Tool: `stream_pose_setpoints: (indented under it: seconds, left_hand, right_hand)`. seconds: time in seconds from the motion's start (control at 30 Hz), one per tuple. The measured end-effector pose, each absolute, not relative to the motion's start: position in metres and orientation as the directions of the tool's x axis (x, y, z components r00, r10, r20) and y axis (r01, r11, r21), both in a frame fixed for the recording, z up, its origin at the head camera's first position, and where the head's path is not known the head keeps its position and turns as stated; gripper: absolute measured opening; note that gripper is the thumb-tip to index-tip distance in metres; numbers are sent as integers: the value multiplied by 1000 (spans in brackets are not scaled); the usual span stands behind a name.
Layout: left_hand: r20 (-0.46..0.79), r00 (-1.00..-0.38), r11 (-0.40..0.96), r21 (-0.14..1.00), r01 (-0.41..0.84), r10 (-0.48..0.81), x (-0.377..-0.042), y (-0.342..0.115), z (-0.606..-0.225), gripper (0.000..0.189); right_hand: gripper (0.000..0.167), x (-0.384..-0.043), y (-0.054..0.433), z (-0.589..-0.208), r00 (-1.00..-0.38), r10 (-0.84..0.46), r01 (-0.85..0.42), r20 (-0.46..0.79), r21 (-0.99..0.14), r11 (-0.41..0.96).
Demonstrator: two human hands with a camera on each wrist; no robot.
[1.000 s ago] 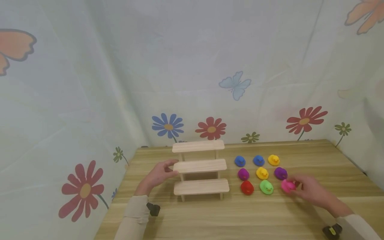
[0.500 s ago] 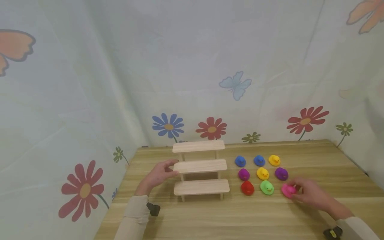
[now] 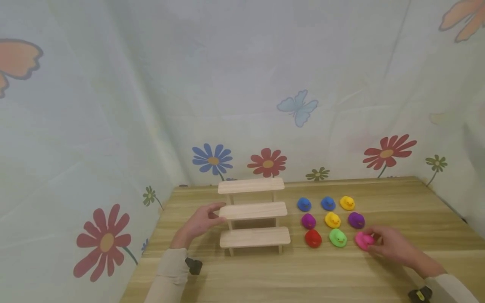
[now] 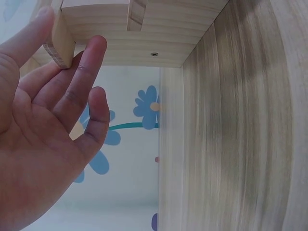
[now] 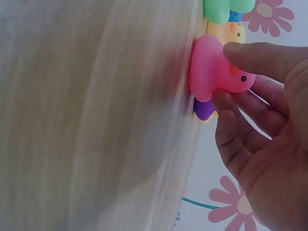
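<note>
My left hand holds the left end of the middle step on a three-step wooden stand. In the left wrist view the thumb and fingers lie on either side of that step's end, with the outer fingers loose. On the right, my right hand pinches a pink rubber duck by its head, thumb on one side and fingers on the other. The duck is on or very close to the tabletop, at the near right corner of the duck rows. A green duck is to its left and a purple duck behind it.
Between stand and right hand are more ducks: a red one, a magenta-purple one, a yellow one, two blue ones and another yellow at the back. A flowered cloth surrounds the wooden table.
The pink duck and my right hand have shifted slightly toward me, away from the purple duck, mostly in the first half second. My left hand and the stand keep their place.
</note>
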State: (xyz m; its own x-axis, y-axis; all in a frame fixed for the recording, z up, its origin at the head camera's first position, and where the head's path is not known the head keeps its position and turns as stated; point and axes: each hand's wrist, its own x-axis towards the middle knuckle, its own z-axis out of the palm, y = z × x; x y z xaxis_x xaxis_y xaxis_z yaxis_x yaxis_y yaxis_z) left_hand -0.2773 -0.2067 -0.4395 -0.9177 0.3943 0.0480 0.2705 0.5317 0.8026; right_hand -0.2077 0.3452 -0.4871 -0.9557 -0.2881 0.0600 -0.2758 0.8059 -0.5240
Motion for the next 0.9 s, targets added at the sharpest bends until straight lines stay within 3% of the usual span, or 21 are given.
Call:
stream_pose_setpoints:
  seconds: [0.4, 0.9]
  left_hand:
    - [74, -910, 550, 776, 309, 408, -275, -206, -446, 58]
    - [98, -921, 579, 751, 317, 377, -271, -200, -444, 58]
  right_hand:
    - [49, -200, 342, -483, -968, -246, -238, 52, -508, 828]
    - [33, -198, 334, -477, -963, -224, -267, 146, -472, 840]
